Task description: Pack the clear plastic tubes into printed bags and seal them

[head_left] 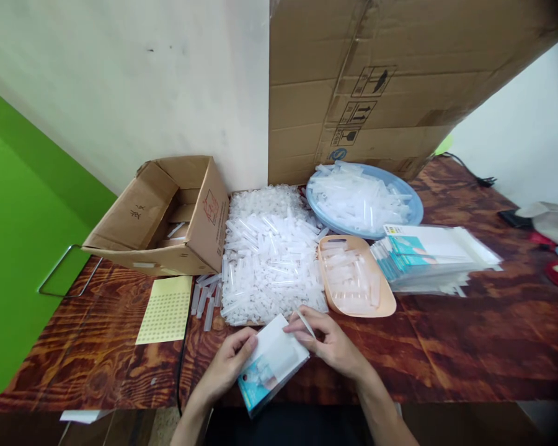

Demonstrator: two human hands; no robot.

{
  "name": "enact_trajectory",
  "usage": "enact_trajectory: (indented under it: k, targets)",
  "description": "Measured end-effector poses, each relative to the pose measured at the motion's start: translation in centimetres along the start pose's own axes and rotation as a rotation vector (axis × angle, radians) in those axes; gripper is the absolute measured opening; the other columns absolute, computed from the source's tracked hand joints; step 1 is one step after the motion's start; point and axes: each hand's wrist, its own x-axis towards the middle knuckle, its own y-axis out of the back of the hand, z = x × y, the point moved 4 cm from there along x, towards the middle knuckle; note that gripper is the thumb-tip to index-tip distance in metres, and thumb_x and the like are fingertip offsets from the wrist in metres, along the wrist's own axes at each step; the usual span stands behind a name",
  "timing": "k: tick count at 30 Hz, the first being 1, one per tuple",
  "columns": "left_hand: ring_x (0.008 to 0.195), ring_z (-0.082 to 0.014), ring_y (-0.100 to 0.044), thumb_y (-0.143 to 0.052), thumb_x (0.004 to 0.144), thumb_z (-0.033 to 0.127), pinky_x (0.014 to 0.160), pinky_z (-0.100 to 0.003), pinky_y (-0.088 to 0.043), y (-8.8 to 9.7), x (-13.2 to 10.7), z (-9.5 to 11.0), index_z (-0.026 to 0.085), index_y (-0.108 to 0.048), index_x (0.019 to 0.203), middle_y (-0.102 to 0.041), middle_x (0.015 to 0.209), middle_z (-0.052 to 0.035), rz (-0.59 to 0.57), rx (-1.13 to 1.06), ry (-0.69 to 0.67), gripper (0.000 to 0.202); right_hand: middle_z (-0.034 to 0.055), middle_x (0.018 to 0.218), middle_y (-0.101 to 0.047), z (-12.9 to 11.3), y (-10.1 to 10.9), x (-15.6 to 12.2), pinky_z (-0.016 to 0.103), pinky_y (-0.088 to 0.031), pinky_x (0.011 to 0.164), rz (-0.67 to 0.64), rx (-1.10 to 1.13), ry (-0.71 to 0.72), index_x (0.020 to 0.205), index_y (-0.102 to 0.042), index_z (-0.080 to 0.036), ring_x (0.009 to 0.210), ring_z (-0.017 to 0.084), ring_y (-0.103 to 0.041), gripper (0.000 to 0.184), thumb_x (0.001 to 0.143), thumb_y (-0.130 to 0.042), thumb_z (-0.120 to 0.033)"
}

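My left hand (230, 365) grips the left edge of a small clear packet with a white and teal card (273, 362), held just above the near edge of the wooden table (446, 353). My right hand (330, 344) pinches the packet's upper right side, and a thin clear strip (305, 322) sticks up between its fingers. A clear plastic tube seems to lie inside the packet. Just beyond my hands lies a big heap of clear plastic tubes (270, 254).
An orange tray (387, 303) and a blue basin (411, 207) hold more tubes. A stack of packets (428, 254) lies to the right, an open cardboard box (167, 217) at the left, a yellow sticker sheet (166, 310) beside it. A large carton (376, 80) leans behind.
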Motion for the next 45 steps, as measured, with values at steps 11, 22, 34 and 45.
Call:
enact_trajectory:
  k: [11, 22, 34, 45]
  targets:
    - [0.066, -0.0121, -0.036, -0.051, 0.094, 0.062, 0.058, -0.022, -0.029, 0.3, -0.6, -0.9, 0.015, -0.057, 0.078, -0.043, 0.071, 0.0031, 0.026, -0.017, 0.035, 0.050, 0.0042, 0.090, -0.073, 1.3, -0.2, 0.0, 0.026, -0.053, 0.068, -0.268, 0.124, -0.151, 0.111, -0.080, -0.023, 0.073, 0.017, -0.065, 0.033, 0.097, -0.060, -0.045]
    - [0.070, -0.0167, -0.053, -0.051, 0.096, 0.057, 0.062, -0.024, -0.043, 1.1, -0.3, 0.3, 0.014, -0.070, 0.089, -0.063, 0.076, -0.0021, 0.224, 0.127, -0.041, 0.048, 0.0012, 0.074, -0.066, 2.7, 0.2, 0.2, 0.023, -0.047, 0.052, -0.064, 0.220, -0.229, 0.109, -0.077, -0.019, 0.052, 0.011, -0.054, 0.030, 0.095, -0.056, -0.034]
    - [0.102, -0.0314, -0.070, -0.061, 0.095, 0.023, 0.086, -0.046, -0.056, -5.0, -3.4, 7.0, 0.025, -0.059, 0.137, -0.072, 0.119, -0.0143, 0.354, 0.994, -0.677, 0.043, 0.0065, 0.093, -0.071, -1.0, -3.1, 1.7, 0.029, -0.055, 0.075, 0.431, 0.132, -0.055, 0.100, -0.069, -0.019, 0.088, 0.024, -0.067, 0.031, 0.098, -0.056, -0.048]
    - [0.100, -0.0231, -0.067, -0.058, 0.097, 0.018, 0.088, -0.036, -0.058, -1.9, 1.2, 7.7, 0.019, -0.069, 0.114, -0.070, 0.105, -0.0100, 0.441, 0.706, -0.686, 0.020, -0.0013, 0.066, -0.058, 0.3, -4.9, 1.8, 0.026, -0.040, 0.058, 0.244, -0.096, -0.008, 0.080, -0.062, -0.020, 0.061, 0.016, -0.052, 0.028, 0.102, -0.050, -0.032]
